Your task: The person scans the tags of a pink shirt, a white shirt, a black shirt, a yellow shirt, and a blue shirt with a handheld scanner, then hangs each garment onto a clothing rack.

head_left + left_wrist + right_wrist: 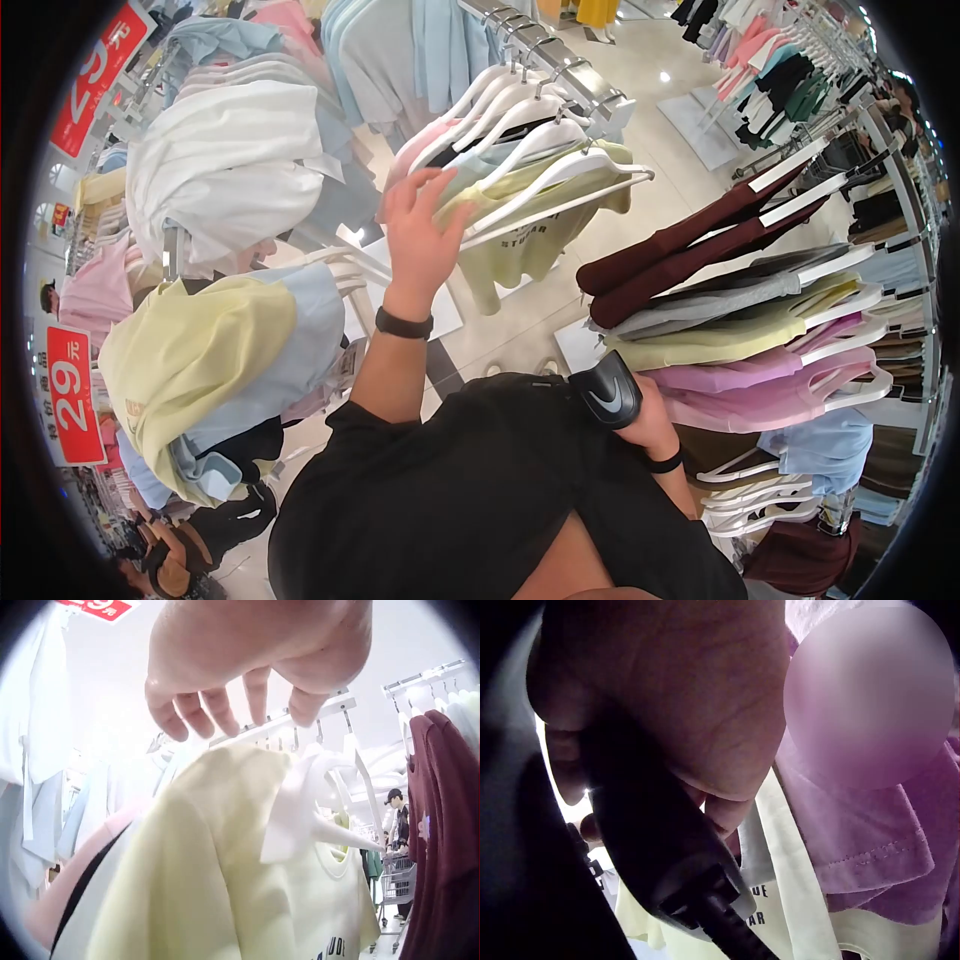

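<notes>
My left hand point(424, 232) reaches over a packed row of hung tops, fingers loosely bent and apart, holding nothing. In the left wrist view its fingertips hang just above the shoulder of a pale yellow-green T-shirt point(217, 825). That shirt has dark lettering on its chest and hangs on a white hanger point(550, 178). Low by my body, my right hand point(652, 415) grips a black rounded object point(605, 390) with a grey swoosh mark. A ribbed dark cord or strap point(731, 926) runs from its end in the right wrist view.
A chrome rail point(550, 55) carries the hangers. At right hang maroon garments point(680, 245) and pink-purple tops point(740, 385). White point(220, 165) and yellow point(200, 340) clothes hang at left, near a red price sign point(75, 395). A person with a cart point(399, 862) stands beyond.
</notes>
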A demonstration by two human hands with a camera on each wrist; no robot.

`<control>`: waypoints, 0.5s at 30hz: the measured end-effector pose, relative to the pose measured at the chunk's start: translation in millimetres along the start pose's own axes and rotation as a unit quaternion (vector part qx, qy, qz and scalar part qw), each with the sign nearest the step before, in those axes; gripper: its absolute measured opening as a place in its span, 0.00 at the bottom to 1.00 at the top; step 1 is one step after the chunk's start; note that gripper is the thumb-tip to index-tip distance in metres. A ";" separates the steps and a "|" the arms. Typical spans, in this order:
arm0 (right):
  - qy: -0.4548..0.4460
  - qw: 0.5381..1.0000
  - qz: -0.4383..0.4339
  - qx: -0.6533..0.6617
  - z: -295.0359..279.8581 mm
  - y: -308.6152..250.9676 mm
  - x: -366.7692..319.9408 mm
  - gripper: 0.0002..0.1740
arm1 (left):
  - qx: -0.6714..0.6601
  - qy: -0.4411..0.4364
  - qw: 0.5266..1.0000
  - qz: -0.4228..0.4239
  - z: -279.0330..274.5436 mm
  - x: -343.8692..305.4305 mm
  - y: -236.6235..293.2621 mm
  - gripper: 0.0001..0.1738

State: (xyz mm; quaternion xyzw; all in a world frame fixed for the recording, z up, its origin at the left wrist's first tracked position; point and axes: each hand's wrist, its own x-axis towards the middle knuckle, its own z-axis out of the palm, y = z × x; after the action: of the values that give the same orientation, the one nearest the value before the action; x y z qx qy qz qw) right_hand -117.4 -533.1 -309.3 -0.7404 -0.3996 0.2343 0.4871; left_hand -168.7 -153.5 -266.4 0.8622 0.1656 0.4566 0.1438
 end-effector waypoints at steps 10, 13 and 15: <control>-0.013 1.000 0.028 0.003 1.9 -0.2 1.4 0.21 | -0.102 -0.190 0.976 -0.025 3.0 -37.2 7.9 0.14; -0.001 1.000 0.018 0.006 4.0 -3.2 4.3 0.21 | -0.112 -0.190 0.975 -0.018 3.2 -38.4 9.5 0.13; -0.002 1.000 0.012 0.004 4.4 -1.4 4.9 0.21 | -0.111 -0.188 0.976 -0.016 3.4 -39.2 7.8 0.13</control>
State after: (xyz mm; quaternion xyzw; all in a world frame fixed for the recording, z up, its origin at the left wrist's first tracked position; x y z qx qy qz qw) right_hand -118.4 -526.5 -309.7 -0.7427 -0.3908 0.2431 0.4864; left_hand -185.3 -177.2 -294.0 0.9085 0.0977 0.2997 0.2744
